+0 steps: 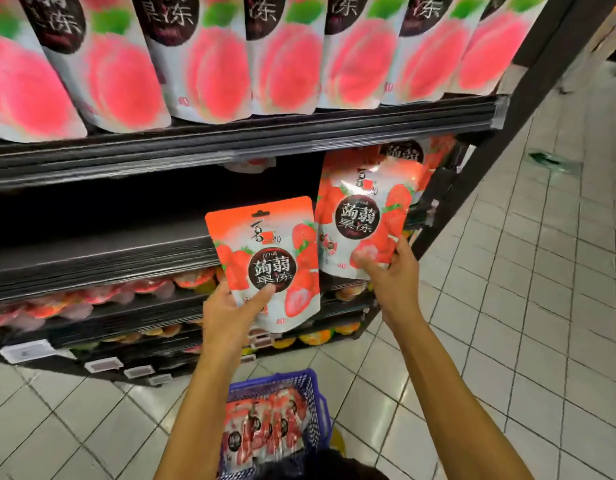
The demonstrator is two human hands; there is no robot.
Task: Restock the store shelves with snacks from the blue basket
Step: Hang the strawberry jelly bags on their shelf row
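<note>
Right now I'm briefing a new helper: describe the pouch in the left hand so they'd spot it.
Find the dark shelf that is mostly bare. In front of its edge, the left hand holds a strawberry pouch by its bottom. Unlike the matching right-hand pouch, it sits lower and further left.

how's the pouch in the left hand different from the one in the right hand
The left hand holds its pouch lower, out in front of the shelf edge; the right hand has its pouch higher, up at the shelf opening by more pouches. The left-hand pouch leans left; the right-hand pouch leans right. Both are gripped at the bottom and share the same strawberry design.
</note>
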